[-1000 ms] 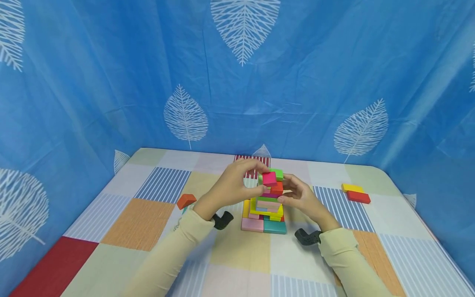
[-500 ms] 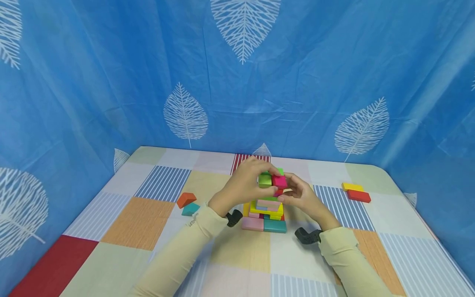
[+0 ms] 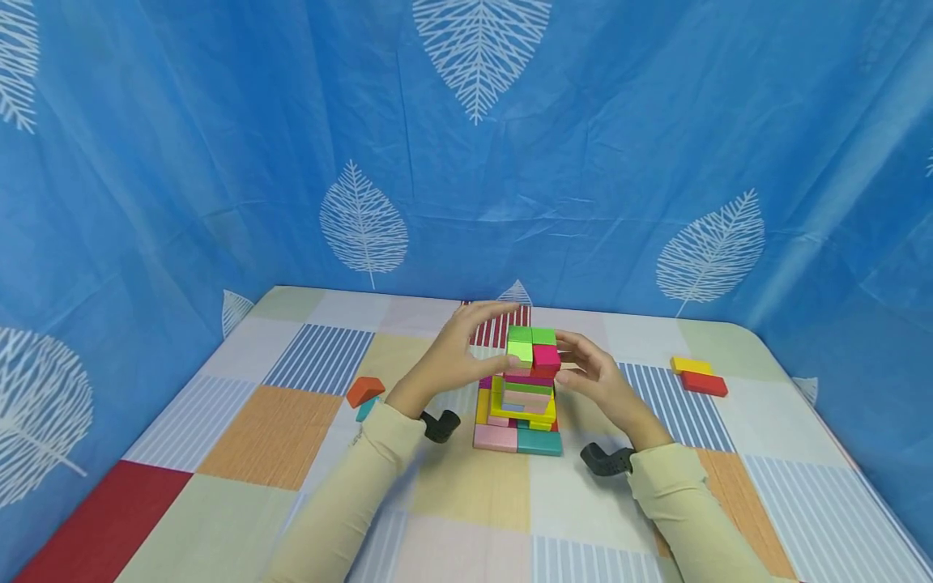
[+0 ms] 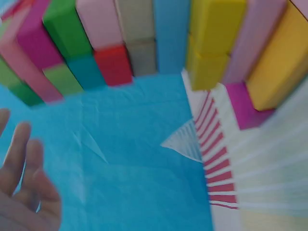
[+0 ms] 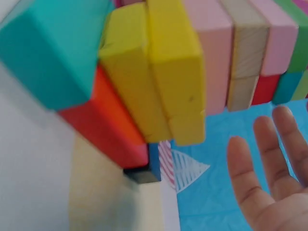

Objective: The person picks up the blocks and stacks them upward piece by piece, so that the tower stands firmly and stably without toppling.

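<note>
A tall tower of coloured wooden blocks [image 3: 539, 442] stands upright between my hands. On its top layer a magenta block [image 3: 546, 358] lies at the front right, beside a light green block [image 3: 520, 354], with two green blocks behind them. My left hand [image 3: 461, 353] is at the tower's upper left, fingers spread and thumb tip close to the light green block. In the left wrist view its fingers [image 4: 19, 154] are apart from the stacked layers. At the upper right side, my right hand [image 3: 602, 379] curves loosely near the blocks. Its fingers [image 5: 243, 166] look straight in the right wrist view and grip nothing.
An orange block [image 3: 365, 392] and a teal block [image 3: 367, 409] lie left of the tower, the teal one partly behind my left sleeve. To the far right are a yellow block [image 3: 690, 366] and a red block [image 3: 704, 384]. A blue curtain [image 3: 568, 162] hangs behind the patchwork-covered table [image 3: 466, 502].
My left hand moved the magenta block rightward into place beside the light green one, then let go and drew back left. My right hand has shifted slightly outward from the tower.
</note>
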`<control>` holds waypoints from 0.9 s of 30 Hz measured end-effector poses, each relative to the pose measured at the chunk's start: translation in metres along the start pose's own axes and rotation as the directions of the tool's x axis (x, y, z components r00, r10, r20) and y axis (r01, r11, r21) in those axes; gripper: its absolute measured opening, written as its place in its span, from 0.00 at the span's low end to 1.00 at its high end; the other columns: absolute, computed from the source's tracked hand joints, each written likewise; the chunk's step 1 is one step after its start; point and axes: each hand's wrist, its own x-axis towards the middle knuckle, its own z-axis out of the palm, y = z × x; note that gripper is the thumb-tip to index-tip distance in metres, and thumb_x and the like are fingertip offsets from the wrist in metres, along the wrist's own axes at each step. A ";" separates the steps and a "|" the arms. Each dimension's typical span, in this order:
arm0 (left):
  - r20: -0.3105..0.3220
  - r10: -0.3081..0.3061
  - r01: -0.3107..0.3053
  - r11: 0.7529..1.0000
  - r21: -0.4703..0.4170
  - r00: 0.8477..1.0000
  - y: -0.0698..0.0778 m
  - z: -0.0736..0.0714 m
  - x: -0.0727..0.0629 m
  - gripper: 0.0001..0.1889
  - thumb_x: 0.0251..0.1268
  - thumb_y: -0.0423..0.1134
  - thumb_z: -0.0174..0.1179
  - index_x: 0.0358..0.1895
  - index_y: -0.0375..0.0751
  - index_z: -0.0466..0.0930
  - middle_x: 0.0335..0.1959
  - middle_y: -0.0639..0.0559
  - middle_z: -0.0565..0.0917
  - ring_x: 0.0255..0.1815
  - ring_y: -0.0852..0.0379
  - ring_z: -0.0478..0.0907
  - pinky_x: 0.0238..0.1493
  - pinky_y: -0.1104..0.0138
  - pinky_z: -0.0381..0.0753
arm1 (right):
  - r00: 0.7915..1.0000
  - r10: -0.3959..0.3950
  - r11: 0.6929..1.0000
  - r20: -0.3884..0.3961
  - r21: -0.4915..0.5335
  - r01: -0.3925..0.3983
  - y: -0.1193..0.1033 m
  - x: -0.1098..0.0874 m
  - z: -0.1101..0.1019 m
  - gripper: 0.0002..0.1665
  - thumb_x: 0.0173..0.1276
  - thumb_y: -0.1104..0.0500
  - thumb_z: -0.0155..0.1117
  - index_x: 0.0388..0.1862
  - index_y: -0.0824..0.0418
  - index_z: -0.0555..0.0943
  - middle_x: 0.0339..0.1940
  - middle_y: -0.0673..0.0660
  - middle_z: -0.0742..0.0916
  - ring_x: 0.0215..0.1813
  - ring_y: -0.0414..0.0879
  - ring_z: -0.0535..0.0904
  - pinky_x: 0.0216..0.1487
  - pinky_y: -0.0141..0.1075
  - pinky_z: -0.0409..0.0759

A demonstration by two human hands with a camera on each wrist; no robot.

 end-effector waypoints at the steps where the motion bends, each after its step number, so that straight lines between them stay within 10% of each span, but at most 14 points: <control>1: 0.014 -0.029 0.029 0.999 -0.029 0.999 -0.003 -0.001 -0.001 0.39 0.66 0.41 0.74 0.79 0.37 0.72 0.79 0.41 0.74 0.82 0.41 0.64 0.78 0.36 0.64 | 1.000 -0.003 1.000 -0.013 -0.002 0.003 -0.002 0.000 0.000 0.37 0.78 0.63 0.62 0.82 0.69 0.66 0.73 0.69 0.76 0.67 0.44 0.76 0.64 0.30 0.80; 14: 0.086 -0.143 0.150 0.986 -0.077 0.986 -0.016 0.002 -0.004 0.35 0.69 0.42 0.74 0.78 0.42 0.75 0.75 0.45 0.79 0.73 0.45 0.73 0.71 0.47 0.75 | 0.990 -0.098 0.995 -0.106 0.023 0.101 -0.012 0.003 0.008 0.34 0.74 0.72 0.63 0.77 0.75 0.68 0.65 0.51 0.80 0.63 0.43 0.78 0.63 0.29 0.81; 27: 0.113 -0.135 0.143 0.987 -0.070 0.984 -0.021 0.001 -0.003 0.40 0.69 0.41 0.73 0.82 0.40 0.68 0.74 0.42 0.79 0.73 0.40 0.74 0.66 0.51 0.77 | 0.995 -0.045 0.999 -0.092 -0.015 0.044 -0.021 0.001 0.002 0.38 0.75 0.70 0.66 0.80 0.73 0.65 0.73 0.72 0.74 0.66 0.45 0.76 0.63 0.29 0.80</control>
